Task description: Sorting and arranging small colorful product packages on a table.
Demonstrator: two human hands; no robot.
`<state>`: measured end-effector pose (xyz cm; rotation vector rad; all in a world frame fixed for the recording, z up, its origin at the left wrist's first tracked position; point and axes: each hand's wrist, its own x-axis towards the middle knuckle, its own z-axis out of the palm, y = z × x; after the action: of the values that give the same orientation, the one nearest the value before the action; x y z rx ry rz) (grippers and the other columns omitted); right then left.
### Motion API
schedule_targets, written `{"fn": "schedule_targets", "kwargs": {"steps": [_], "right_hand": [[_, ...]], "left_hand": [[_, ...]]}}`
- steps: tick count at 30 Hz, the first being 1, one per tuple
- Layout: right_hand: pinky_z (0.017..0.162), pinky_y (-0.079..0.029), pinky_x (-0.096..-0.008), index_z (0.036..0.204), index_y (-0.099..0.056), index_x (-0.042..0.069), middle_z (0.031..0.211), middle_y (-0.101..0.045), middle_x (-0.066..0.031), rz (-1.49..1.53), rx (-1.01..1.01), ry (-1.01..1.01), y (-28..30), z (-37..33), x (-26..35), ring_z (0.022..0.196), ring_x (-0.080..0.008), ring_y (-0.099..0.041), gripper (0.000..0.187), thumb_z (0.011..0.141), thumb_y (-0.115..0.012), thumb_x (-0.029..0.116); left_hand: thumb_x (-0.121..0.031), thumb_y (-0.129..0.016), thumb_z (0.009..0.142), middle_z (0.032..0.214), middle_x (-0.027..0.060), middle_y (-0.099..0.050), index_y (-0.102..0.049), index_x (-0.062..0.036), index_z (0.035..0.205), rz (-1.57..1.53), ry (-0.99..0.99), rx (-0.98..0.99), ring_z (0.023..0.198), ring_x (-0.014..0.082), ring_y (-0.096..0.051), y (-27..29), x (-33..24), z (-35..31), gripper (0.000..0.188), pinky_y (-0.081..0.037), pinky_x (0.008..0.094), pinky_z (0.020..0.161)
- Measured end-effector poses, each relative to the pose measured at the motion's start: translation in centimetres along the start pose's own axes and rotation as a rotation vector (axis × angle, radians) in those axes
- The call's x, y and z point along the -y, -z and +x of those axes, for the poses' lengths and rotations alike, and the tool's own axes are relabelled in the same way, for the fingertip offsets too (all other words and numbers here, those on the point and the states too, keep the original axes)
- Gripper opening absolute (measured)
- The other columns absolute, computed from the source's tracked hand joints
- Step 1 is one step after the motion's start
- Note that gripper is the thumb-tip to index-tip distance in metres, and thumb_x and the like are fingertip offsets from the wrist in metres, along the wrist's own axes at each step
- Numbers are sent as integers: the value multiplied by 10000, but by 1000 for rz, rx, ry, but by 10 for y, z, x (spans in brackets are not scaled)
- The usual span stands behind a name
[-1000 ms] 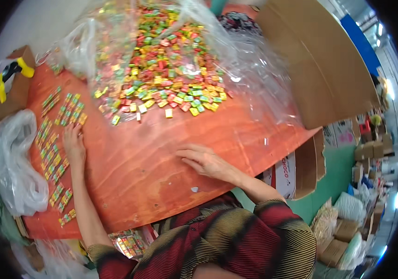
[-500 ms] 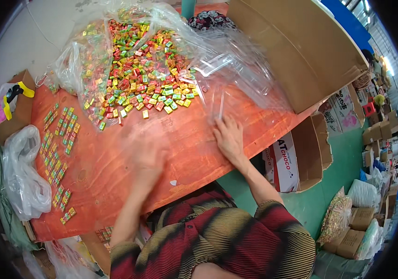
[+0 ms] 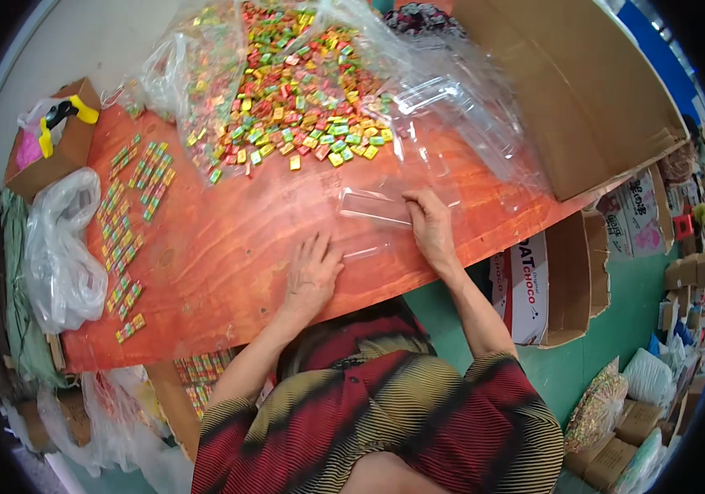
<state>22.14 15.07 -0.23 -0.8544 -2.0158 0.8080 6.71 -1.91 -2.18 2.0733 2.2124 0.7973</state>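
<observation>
My right hand [image 3: 429,224] rests on the orange table [image 3: 229,239], its fingers on the end of a clear plastic tray [image 3: 374,206]. My left hand [image 3: 312,276] lies flat, fingers apart, on the table next to a second clear tray [image 3: 369,249]. A large heap of small coloured candies [image 3: 295,90] lies on a clear plastic sheet further back. Filled rows of candy packs [image 3: 130,222] lie in lines along the table's left side.
A big open cardboard box [image 3: 583,90] stands at the back right. A small box with a yellow tape dispenser [image 3: 52,132] is at the far left, a white plastic bag [image 3: 60,255] beside it. More boxes and bags crowd the green floor [image 3: 616,329] on the right.
My left hand came from the candy rows at the left to the table's middle. My right hand moved up and right onto a clear tray.
</observation>
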Motion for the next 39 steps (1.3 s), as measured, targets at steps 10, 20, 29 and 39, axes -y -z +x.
{"fn": "schedule_targets", "kwargs": {"steps": [10, 20, 29, 39], "right_hand": [[761, -413, -357, 898, -614, 51, 929, -581, -104, -271, 73, 299, -16, -13, 12, 873, -286, -533, 163, 737, -608, 25], [938, -297, -527, 1028, -588, 72, 1127, -523, -133, -727, 17, 244, 32, -2, -45, 1104, -333, -445, 314, 724, -526, 23], [755, -385, -425, 1037, -546, 44, 977, -528, -149, -719, 35, 124, 11, 5, -21, 888, -309, -498, 321, 730, -600, 119], [725, -387, -414, 952, -535, 22, 883, -520, -156, -501, 182, 203, 21, 11, -41, 841, -324, -488, 261, 720, -614, 114]], "left_hand": [[-233, -646, 746, 1315, 221, -341, -517, -41, 1146, 74, 132, -76, 1222, 399, -326, 37, -3, -39, 462, -271, 558, 968], [-321, -634, 740, 1341, 191, -326, -459, -62, 1226, 52, 103, 131, 1265, 374, -266, 12, 0, -9, 578, -252, 554, 983], [-329, -631, 743, 1353, 211, -311, -430, -46, 1255, 89, 125, 112, 1263, 386, -269, 16, 4, -20, 619, -242, 584, 971], [-300, -657, 719, 1333, 207, -347, -465, -33, 1220, 74, 98, 62, 1253, 389, -291, 21, 3, -24, 599, -238, 565, 978]]}}
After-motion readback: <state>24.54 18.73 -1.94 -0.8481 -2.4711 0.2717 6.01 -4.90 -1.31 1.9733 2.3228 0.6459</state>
